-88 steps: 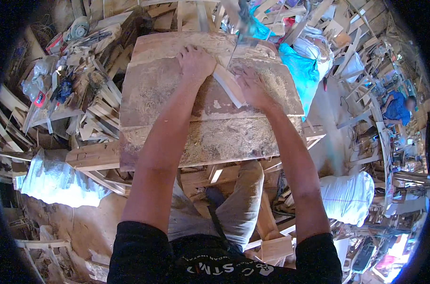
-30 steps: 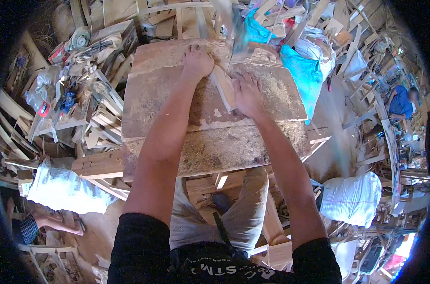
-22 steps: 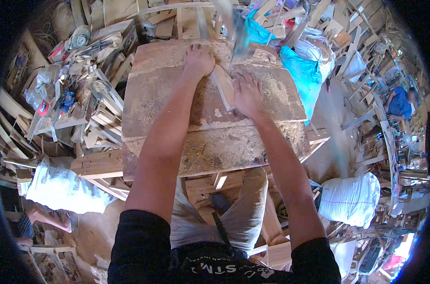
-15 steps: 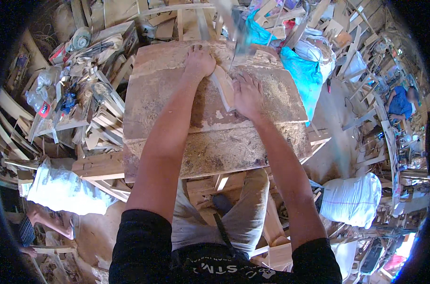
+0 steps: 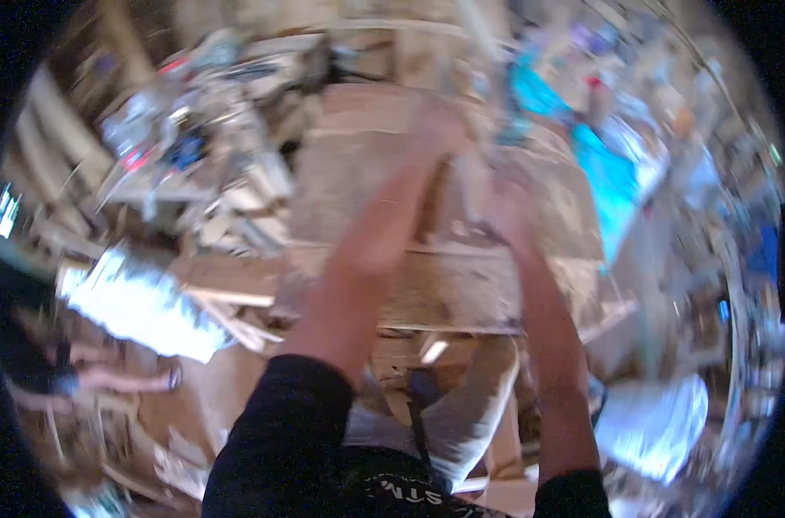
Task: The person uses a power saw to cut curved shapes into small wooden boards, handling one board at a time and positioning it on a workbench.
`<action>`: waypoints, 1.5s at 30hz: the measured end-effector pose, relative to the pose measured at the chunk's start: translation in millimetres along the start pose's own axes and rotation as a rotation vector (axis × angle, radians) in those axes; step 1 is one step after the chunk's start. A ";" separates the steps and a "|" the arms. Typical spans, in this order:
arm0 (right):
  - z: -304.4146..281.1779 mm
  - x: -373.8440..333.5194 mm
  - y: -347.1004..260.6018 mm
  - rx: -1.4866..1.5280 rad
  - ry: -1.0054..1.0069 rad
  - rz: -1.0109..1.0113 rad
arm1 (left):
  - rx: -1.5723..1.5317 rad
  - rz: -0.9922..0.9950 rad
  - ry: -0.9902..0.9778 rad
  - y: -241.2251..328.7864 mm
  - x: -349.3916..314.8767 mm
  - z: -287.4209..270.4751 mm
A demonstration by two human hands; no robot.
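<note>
Left hand (image 5: pixel 440 128) and right hand (image 5: pixel 506 203) flank the wood (image 5: pixel 473 186) on the bench (image 5: pixel 336 177) — both blurred, so I cannot tell their grip.

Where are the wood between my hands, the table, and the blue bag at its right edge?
Wood (image 5: pixel 474 186): head view, blurred middle.
Table (image 5: pixel 340 173): head view, bare left part.
Blue bag (image 5: pixel 609 192): head view, middle.

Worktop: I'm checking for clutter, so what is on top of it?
Left hand and right hand are on the worktop, with a pale wood piece between them, all blurred. What lies beneath these is hidden.
</note>
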State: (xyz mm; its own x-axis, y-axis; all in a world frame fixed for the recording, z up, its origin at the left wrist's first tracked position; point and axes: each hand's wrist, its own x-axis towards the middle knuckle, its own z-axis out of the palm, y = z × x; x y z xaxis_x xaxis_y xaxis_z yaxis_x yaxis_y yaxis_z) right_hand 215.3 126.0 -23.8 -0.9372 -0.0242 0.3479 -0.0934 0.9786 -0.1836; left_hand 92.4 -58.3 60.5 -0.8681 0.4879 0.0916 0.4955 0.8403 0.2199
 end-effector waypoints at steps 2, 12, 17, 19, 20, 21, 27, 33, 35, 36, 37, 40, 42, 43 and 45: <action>4.7 11.5 -9.7 -0.180 0.013 -0.036 | 0.004 -0.030 0.049 1.2 -13.7 8.6; 5.1 17.9 48.9 0.511 -0.130 -0.046 | -0.322 -0.297 0.503 18.4 14.2 79.5; 2.4 10.9 53.6 0.340 -0.173 0.075 | -0.437 -0.296 0.532 23.7 24.4 91.3; 0.0 16.1 46.1 0.464 -0.110 0.063 | -0.437 -0.294 0.554 24.2 29.1 90.9; 2.5 17.8 52.0 0.443 -0.092 0.028 | -0.396 -0.288 0.567 27.4 34.0 91.1; 8.3 22.9 58.6 0.423 -0.080 -0.008 | -0.355 -0.286 0.576 28.7 33.8 89.9; -0.9 19.9 21.8 0.403 -0.119 -0.037 | -0.205 -0.201 0.613 1.0 31.1 108.5; 6.9 18.3 39.9 0.399 -0.093 -0.005 | -0.304 -0.271 0.784 24.7 18.9 93.1; 5.3 17.7 41.7 0.397 -0.084 0.015 | -0.149 -0.199 0.563 24.4 17.8 86.7; 3.5 16.3 44.9 0.395 -0.089 0.044 | -0.113 -0.162 0.475 27.5 15.3 79.4; -4.7 12.3 41.7 0.383 -0.105 0.090 | -0.083 -0.119 0.392 30.6 13.5 72.0; -63.3 1.6 -17.5 0.326 -0.198 0.176 | -0.176 -0.137 0.464 32.4 14.8 69.9; -37.4 6.9 -18.9 0.298 -0.133 0.028 | -0.280 -0.333 0.811 -0.1 37.7 110.0; -31.6 7.1 -1.6 0.255 -0.042 0.002 | -0.264 -0.268 0.655 15.2 40.8 102.3; -35.0 5.9 8.6 0.290 -0.069 0.009 | -0.221 -0.216 0.460 22.1 43.1 99.7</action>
State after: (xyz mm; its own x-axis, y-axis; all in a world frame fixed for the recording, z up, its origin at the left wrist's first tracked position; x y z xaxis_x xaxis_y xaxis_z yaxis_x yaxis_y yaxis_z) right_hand 220.7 141.4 8.8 -0.9582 -0.0396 0.2832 -0.1679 0.8795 -0.4452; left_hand 69.0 4.9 -27.5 -0.8976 0.1148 0.4257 0.3296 0.8159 0.4750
